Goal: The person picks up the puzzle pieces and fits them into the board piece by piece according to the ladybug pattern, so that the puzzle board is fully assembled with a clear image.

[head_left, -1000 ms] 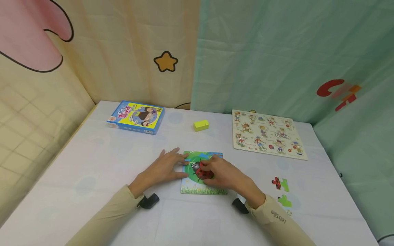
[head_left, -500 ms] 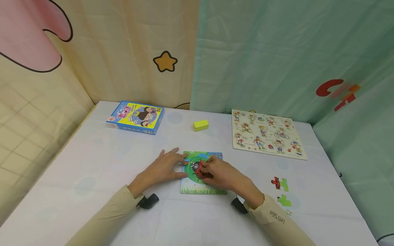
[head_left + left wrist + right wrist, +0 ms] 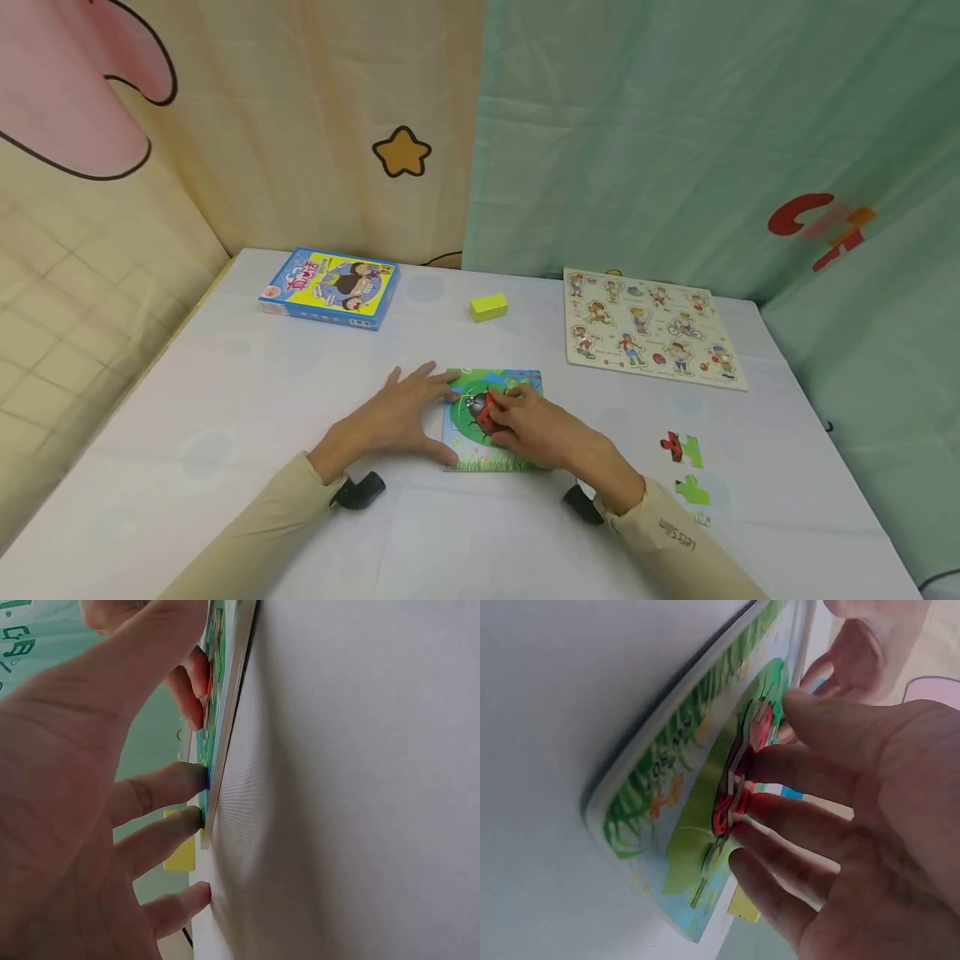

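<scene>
A ladybug jigsaw board [image 3: 480,461] with a green grass border lies mid-table. Over its right half is my right hand [image 3: 543,429]; the fingertips [image 3: 759,761] touch the red ladybug pieces [image 3: 720,817], with thumb and fingers spread apart. Some of these pieces stand slightly proud of the board in the right wrist view. My left hand [image 3: 393,417] lies at the board's left side, two fingertips [image 3: 193,777] on its edge and another finger on the tablecloth. The left thumb reaches to the lower left edge. My right hand covers part of the ladybug.
Loose puzzle pieces lie at the right, one red and green [image 3: 682,448], one green [image 3: 693,490], another partly behind the sleeve. Farther back are a blue and yellow box [image 3: 333,286], a yellow-green block [image 3: 488,307] and a wooden picture board [image 3: 648,325].
My left thumb has slid down toward the board's lower left edge, opening wider from the fingers. My right fingers have shifted slightly over the ladybug.
</scene>
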Demonstrator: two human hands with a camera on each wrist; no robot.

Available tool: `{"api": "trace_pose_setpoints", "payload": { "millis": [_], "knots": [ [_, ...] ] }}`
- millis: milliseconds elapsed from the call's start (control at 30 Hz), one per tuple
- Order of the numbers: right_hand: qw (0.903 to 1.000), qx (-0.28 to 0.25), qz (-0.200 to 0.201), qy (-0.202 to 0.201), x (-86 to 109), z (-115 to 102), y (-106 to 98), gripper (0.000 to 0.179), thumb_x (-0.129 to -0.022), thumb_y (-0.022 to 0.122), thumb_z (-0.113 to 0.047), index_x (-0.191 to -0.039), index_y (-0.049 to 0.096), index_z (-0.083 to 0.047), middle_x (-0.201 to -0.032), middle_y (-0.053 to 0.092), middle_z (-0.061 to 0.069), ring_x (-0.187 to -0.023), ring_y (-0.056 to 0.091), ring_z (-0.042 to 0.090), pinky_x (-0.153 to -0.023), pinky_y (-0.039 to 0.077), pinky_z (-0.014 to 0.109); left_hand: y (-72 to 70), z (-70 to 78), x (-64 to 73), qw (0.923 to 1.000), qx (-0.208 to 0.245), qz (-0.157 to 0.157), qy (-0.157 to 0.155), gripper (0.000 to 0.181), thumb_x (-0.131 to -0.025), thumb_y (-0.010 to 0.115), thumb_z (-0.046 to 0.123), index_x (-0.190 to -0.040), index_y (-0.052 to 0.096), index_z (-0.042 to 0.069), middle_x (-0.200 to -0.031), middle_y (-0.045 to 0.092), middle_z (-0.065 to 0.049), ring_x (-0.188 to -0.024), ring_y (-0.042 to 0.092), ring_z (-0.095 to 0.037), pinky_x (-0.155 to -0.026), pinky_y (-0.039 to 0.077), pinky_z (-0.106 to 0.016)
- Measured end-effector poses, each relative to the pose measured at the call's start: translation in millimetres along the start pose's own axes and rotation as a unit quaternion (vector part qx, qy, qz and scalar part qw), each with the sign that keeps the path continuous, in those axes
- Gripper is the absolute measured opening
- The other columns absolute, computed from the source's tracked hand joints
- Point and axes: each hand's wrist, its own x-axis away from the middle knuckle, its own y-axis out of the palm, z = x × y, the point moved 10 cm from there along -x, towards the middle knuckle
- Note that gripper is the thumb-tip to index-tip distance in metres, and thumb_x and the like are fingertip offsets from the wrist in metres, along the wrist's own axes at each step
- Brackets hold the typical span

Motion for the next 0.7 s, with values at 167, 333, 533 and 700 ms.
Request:
{"api": "trace_pose_setpoints", "payload": {
  "millis": [167,333,533,700],
  "knots": [
    [0.9999,-0.014,-0.002,-0.009,3.3,2.2,-1.2,0.038,-0.104,0.054,-0.020,-0.139,0.059,-0.004,-0.154,0.042,0.018,-0.131,0.041,0.037,-0.110,0.042,0.051,4.2,0.2,1.9,0.9999,-0.010,-0.011,0.005,0.096,-0.058,0.088,0.066,-0.137,0.059,0.019,-0.164,0.032,0.002,-0.155,0.012,-0.035,-0.118,0.005,-0.072],
    [0.9991,-0.032,0.023,-0.018,11.4,8.5,-9.6,0.041,-0.103,0.056,-0.020,-0.142,0.057,-0.007,-0.150,0.045,0.017,-0.139,0.037,0.039,-0.114,0.037,0.055,6.7,0.4,2.4,0.9997,-0.014,-0.019,0.006,0.097,-0.058,0.089,0.064,-0.139,0.056,0.020,-0.165,0.028,0.003,-0.156,0.010,-0.035,-0.118,0.004,-0.071],
    [0.9967,-0.059,0.057,-0.003,36.2,29.1,-27.0,0.047,-0.099,0.063,-0.025,-0.143,0.055,-0.011,-0.149,0.050,0.011,-0.133,0.045,0.033,-0.106,0.045,0.052,7.5,0.6,2.3,0.9997,-0.004,-0.023,0.002,0.096,-0.059,0.090,0.060,-0.140,0.056,0.020,-0.166,0.027,0.003,-0.156,0.008,-0.034,-0.119,0.002,-0.070],
    [0.9951,-0.060,0.071,0.034,64.6,55.0,-34.4,0.046,-0.097,0.067,-0.027,-0.140,0.059,-0.012,-0.145,0.054,0.007,-0.131,0.048,0.029,-0.102,0.048,0.050,7.0,-0.2,2.6,0.9996,0.009,-0.027,-0.004,0.096,-0.059,0.091,0.058,-0.140,0.057,0.020,-0.165,0.028,0.002,-0.156,0.007,-0.033,-0.120,-0.001,-0.069]
  ]
}}
